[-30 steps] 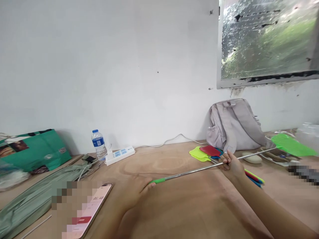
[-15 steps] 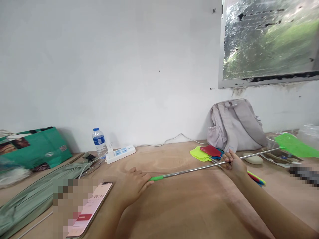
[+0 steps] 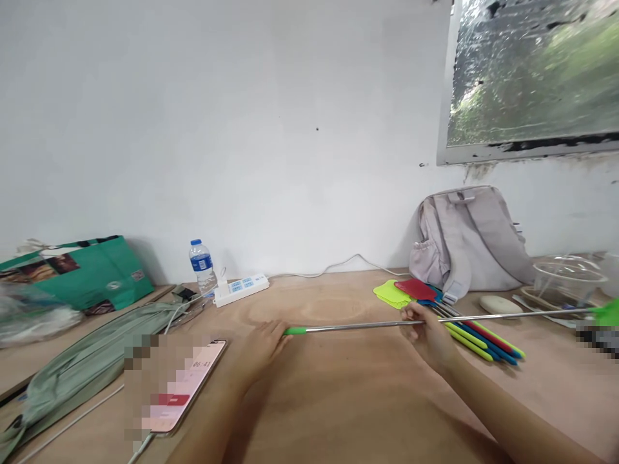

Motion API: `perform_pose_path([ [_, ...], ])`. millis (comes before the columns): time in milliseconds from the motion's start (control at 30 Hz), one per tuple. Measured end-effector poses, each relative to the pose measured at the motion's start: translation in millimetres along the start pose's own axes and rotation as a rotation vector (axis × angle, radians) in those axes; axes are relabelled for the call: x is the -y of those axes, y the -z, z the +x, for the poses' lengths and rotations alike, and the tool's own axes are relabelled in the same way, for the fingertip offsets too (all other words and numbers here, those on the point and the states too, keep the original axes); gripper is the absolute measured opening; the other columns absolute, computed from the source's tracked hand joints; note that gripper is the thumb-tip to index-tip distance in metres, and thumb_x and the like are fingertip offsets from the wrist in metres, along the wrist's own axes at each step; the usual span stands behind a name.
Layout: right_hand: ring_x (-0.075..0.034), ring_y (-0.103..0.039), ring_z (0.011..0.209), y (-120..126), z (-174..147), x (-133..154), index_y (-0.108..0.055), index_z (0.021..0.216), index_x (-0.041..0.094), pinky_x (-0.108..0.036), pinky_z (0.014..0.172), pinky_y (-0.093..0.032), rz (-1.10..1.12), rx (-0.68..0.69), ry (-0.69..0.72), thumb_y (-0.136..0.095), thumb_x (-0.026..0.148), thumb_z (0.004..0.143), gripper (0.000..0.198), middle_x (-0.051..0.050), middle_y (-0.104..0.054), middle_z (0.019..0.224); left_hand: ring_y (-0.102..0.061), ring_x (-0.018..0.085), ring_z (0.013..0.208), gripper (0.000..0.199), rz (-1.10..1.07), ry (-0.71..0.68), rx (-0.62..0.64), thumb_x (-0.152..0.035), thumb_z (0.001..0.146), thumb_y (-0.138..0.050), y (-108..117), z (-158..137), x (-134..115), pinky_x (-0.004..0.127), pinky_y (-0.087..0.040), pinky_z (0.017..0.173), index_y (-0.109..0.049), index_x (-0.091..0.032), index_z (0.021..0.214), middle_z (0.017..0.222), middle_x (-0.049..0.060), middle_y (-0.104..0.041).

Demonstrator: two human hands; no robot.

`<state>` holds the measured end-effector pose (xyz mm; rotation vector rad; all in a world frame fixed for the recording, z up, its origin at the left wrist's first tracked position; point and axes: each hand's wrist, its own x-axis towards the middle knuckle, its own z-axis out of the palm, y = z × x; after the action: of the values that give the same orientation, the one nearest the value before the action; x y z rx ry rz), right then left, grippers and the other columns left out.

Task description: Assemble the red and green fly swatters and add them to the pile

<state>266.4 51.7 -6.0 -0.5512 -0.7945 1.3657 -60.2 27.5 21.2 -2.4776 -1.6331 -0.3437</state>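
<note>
Two hands gripping one extended fly swatter (image 3: 367, 326): left hand (image 3: 264, 345) closing on its green handle end, right hand (image 3: 428, 332) pinching the metal rod mid-length.

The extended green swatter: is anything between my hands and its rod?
Nothing visible. The left hand grips the green handle end and the right hand pinches the metal rod midway. The other swatters lie beyond the right hand, under the rod.

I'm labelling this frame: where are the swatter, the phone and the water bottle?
swatter (image 3: 358, 327), head view, on its metal rod between the hands.
phone (image 3: 186, 386), head view, on the middle of its screen.
water bottle (image 3: 200, 263), head view, on its label.
</note>
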Motion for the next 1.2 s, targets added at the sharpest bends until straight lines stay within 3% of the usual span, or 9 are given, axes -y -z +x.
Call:
perform_pose_path([
  [200,-0.007,-0.047,0.043,-30,-20,-22,-0.049,0.056,0.018,-0.021,0.043,-0.038,-0.139,0.055,-0.073,-0.072,0.038,0.057,0.03,0.005,-0.052,0.057,-0.055,0.02,0.087,0.026,0.099,-0.124,-0.035,-0.021,0.087,-0.033,12,-1,-34,0.03,-0.041,0.071,-0.052,-0.022,0.104,0.095,0.004,-0.061],
  [333,-0.009,-0.051,0.044,-43,-32,-40,-0.048,0.057,0.019,-0.021,0.044,-0.04,-0.182,0.074,-0.116,-0.075,0.038,0.052,0.034,0.005,-0.054,0.057,-0.056,0.02,0.083,0.027,0.103,-0.22,-0.055,-0.021,0.088,-0.034,-5,2,-55,0.03,-0.042,0.068,-0.05,-0.023,0.109,0.093,0.004,-0.062],
  [500,-0.01,-0.051,0.039,-42,-31,-52,-0.048,0.055,0.018,-0.023,0.039,-0.04,-0.212,0.036,-0.146,-0.068,0.051,0.057,0.039,0.003,-0.055,0.053,-0.059,0.021,0.077,0.027,0.048,-0.189,0.034,-0.029,0.09,-0.028,-23,5,-72,0.029,-0.043,0.061,-0.054,-0.021,0.096,0.093,0.004,-0.063],
  [733,-0.007,-0.042,0.027,-22,-11,-39,-0.042,0.047,0.018,-0.02,0.028,-0.03,-0.204,-0.224,-0.069,-0.063,0.059,0.056,0.047,0.003,-0.053,0.043,-0.061,0.021,0.074,0.034,-0.062,-0.135,0.115,-0.033,0.091,-0.022,-17,2,-73,0.028,-0.044,0.061,-0.049,-0.023,0.108,0.09,0.004,-0.065],
  [967,-0.007,-0.04,0.025,-30,-17,-38,-0.046,0.046,0.018,-0.021,0.026,-0.028,-0.278,-0.177,-0.033,-0.064,0.062,0.052,0.047,0.005,-0.048,0.041,-0.058,0.017,0.089,0.036,-0.272,-0.191,0.177,-0.038,0.091,-0.024,9,1,-53,0.028,-0.045,0.074,-0.051,-0.027,0.112,0.103,0.001,-0.063],
  [1100,-0.007,-0.041,0.027,-29,-19,-39,-0.047,0.049,0.019,-0.022,0.028,-0.029,-0.3,-0.092,-0.035,-0.063,0.057,0.058,0.043,0.005,-0.05,0.043,-0.057,0.015,0.093,0.036,-0.386,-0.171,0.184,-0.039,0.091,-0.024,2,0,-44,0.028,-0.044,0.079,-0.051,-0.025,0.111,0.107,0.0,-0.062],
  [1200,-0.006,-0.041,0.029,-23,-16,-40,-0.047,0.048,0.019,-0.021,0.028,-0.029,-0.265,-0.09,-0.012,-0.064,0.055,0.058,0.042,0.004,-0.052,0.045,-0.058,0.018,0.09,0.037,-0.284,-0.176,0.15,-0.04,0.09,-0.025,-6,-2,-47,0.029,-0.045,0.076,-0.051,-0.025,0.111,0.105,0.002,-0.063],
])
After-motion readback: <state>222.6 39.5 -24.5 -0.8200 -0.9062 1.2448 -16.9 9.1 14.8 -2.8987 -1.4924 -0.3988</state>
